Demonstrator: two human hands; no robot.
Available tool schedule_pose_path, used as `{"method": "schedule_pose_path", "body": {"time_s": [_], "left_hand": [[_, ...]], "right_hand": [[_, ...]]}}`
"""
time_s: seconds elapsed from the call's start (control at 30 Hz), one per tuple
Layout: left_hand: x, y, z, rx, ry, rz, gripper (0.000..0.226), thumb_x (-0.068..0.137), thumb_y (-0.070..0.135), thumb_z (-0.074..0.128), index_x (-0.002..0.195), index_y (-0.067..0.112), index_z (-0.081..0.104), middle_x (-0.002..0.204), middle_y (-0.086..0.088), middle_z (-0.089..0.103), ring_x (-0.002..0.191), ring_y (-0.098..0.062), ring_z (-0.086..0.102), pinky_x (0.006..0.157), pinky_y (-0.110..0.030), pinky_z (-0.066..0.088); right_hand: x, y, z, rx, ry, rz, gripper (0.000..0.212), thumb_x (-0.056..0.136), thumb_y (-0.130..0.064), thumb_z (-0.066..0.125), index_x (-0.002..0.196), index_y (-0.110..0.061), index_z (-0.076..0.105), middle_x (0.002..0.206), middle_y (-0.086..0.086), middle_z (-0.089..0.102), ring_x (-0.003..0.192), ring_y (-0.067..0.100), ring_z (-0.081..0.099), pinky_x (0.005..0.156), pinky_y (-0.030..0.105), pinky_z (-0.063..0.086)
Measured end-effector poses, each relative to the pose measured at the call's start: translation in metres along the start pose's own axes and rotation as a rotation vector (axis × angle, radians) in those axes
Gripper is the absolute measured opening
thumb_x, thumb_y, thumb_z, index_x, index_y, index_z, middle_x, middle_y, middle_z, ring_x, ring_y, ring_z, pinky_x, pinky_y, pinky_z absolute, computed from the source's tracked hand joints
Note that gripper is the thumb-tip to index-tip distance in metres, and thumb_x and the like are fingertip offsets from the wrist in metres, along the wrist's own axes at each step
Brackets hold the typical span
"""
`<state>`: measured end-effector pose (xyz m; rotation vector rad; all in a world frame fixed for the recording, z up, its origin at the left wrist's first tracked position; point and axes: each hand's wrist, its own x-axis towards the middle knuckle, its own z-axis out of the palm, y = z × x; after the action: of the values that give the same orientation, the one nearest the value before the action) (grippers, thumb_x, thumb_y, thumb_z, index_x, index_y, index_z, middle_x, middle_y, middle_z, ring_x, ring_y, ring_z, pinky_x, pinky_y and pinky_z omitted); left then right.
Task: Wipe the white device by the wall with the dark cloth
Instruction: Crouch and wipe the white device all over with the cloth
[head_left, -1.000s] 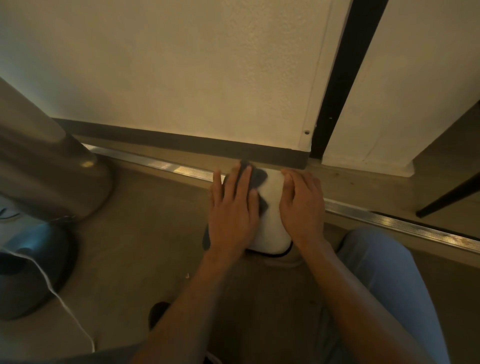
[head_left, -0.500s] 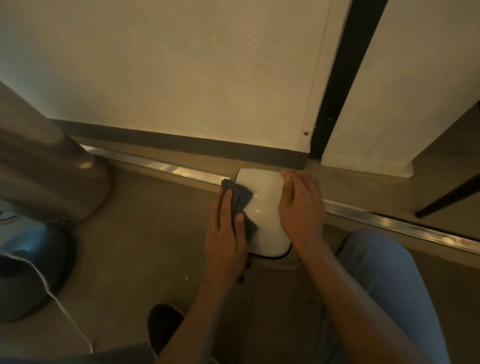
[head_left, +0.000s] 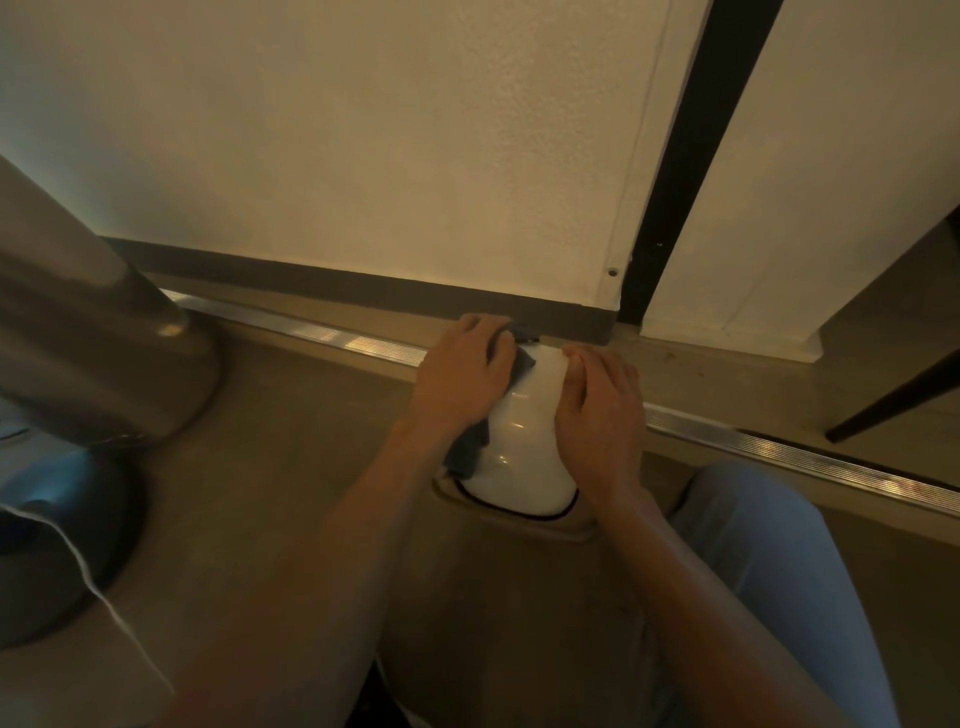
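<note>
The white device (head_left: 519, 452), glossy and rounded with a dark line round its near edge, sits on the floor against the dark baseboard. My left hand (head_left: 462, 379) lies on its far left part and presses the dark cloth (head_left: 467, 452) against it; cloth shows under the palm and beside the fingers near the wall. The fingers curve over the far edge. My right hand (head_left: 597, 415) rests on the device's right side with fingers bent over its top, steadying it.
A metal threshold strip (head_left: 322, 332) runs along the floor before the wall. A large metallic cylinder (head_left: 93, 332) and a dark round base (head_left: 57, 545) with a white cord stand at the left. My leg in blue jeans (head_left: 769, 571) is at the right. A dark chair leg (head_left: 893, 400) slants far right.
My left hand slid the cloth back along the device's left side toward me, then forward again to the far edge by the wall. My right hand stayed on the right side.
</note>
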<state>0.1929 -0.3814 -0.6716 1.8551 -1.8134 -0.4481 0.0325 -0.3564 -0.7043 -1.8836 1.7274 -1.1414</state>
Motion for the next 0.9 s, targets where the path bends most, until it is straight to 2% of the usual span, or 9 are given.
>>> {"method": "schedule_pose_path", "body": {"time_s": [0.07, 0.13, 0.23, 0.33, 0.43, 0.5, 0.67, 0.8, 0.9], "left_hand": [[0.011, -0.007, -0.004, -0.001, -0.069, -0.135, 0.035, 0.105, 0.035, 0.037, 0.122, 0.017, 0.061, 0.123, -0.008, 0.063, 0.110, -0.023, 0.057, 0.094, -0.036, 0.044], [0.029, 0.001, -0.006, 0.134, -0.187, -0.256, 0.038, 0.104, 0.036, 0.034, 0.112, 0.012, 0.062, 0.118, -0.016, 0.064, 0.104, -0.032, 0.059, 0.090, -0.039, 0.045], [0.035, 0.023, -0.002, 0.292, -0.232, -0.103, 0.041, 0.102, 0.038, 0.034, 0.114, 0.012, 0.064, 0.119, -0.015, 0.063, 0.107, -0.033, 0.060, 0.092, -0.040, 0.047], [0.026, 0.013, -0.002, 0.247, -0.200, 0.075, 0.037, 0.102, 0.040, 0.035, 0.119, 0.022, 0.063, 0.120, -0.007, 0.063, 0.105, -0.028, 0.061, 0.090, -0.038, 0.047], [0.037, -0.001, -0.009, 0.229, -0.245, -0.117, 0.036, 0.102, 0.040, 0.034, 0.106, 0.020, 0.063, 0.118, -0.012, 0.065, 0.098, -0.030, 0.059, 0.083, -0.037, 0.044], [0.042, 0.004, -0.008, 0.304, -0.281, -0.195, 0.043, 0.101, 0.041, 0.034, 0.110, 0.013, 0.065, 0.120, -0.016, 0.064, 0.103, -0.034, 0.060, 0.085, -0.038, 0.043], [0.030, 0.012, -0.004, 0.255, -0.224, 0.104, 0.037, 0.102, 0.041, 0.036, 0.119, 0.024, 0.064, 0.122, -0.004, 0.064, 0.106, -0.025, 0.060, 0.090, -0.038, 0.047], [0.041, 0.000, -0.009, 0.253, -0.269, -0.194, 0.040, 0.100, 0.041, 0.035, 0.110, 0.018, 0.066, 0.117, -0.013, 0.066, 0.097, -0.029, 0.058, 0.081, -0.037, 0.043], [0.036, 0.012, -0.002, 0.313, -0.213, -0.167, 0.043, 0.101, 0.042, 0.036, 0.114, 0.015, 0.066, 0.115, -0.010, 0.064, 0.103, -0.032, 0.061, 0.083, -0.037, 0.045]], "right_hand": [[0.001, 0.001, 0.000, -0.009, -0.007, -0.002, 0.034, 0.104, -0.024, 0.036, 0.116, -0.008, 0.065, 0.114, 0.010, 0.065, 0.107, 0.025, 0.056, 0.097, 0.045, 0.047], [0.002, -0.001, 0.000, -0.005, -0.003, 0.014, 0.036, 0.104, -0.025, 0.035, 0.116, -0.008, 0.065, 0.114, 0.010, 0.065, 0.108, 0.026, 0.056, 0.098, 0.044, 0.047], [0.000, -0.004, -0.001, 0.012, 0.012, -0.006, 0.040, 0.103, -0.027, 0.033, 0.112, -0.005, 0.065, 0.111, 0.012, 0.065, 0.105, 0.027, 0.058, 0.099, 0.045, 0.047], [0.000, -0.003, -0.001, 0.005, 0.022, -0.024, 0.038, 0.103, -0.025, 0.034, 0.113, -0.004, 0.065, 0.111, 0.014, 0.066, 0.105, 0.029, 0.059, 0.099, 0.050, 0.047], [0.001, -0.006, 0.002, 0.006, 0.012, -0.016, 0.031, 0.103, -0.019, 0.039, 0.112, -0.006, 0.065, 0.110, 0.012, 0.066, 0.104, 0.027, 0.059, 0.098, 0.049, 0.048], [0.001, -0.008, 0.002, 0.010, 0.024, -0.016, 0.030, 0.103, -0.019, 0.039, 0.111, -0.007, 0.066, 0.109, 0.011, 0.066, 0.103, 0.026, 0.058, 0.096, 0.047, 0.049], [0.001, -0.007, 0.002, -0.003, 0.033, -0.040, 0.036, 0.102, -0.023, 0.035, 0.111, -0.005, 0.065, 0.109, 0.013, 0.067, 0.103, 0.027, 0.059, 0.095, 0.045, 0.049], [0.002, -0.007, 0.003, -0.016, 0.014, -0.003, 0.035, 0.104, -0.022, 0.037, 0.114, -0.005, 0.066, 0.112, 0.011, 0.066, 0.107, 0.026, 0.058, 0.097, 0.044, 0.048], [0.003, -0.005, 0.004, -0.015, 0.014, -0.008, 0.033, 0.104, -0.022, 0.037, 0.113, -0.007, 0.066, 0.112, 0.010, 0.066, 0.106, 0.025, 0.057, 0.098, 0.043, 0.047]]}}
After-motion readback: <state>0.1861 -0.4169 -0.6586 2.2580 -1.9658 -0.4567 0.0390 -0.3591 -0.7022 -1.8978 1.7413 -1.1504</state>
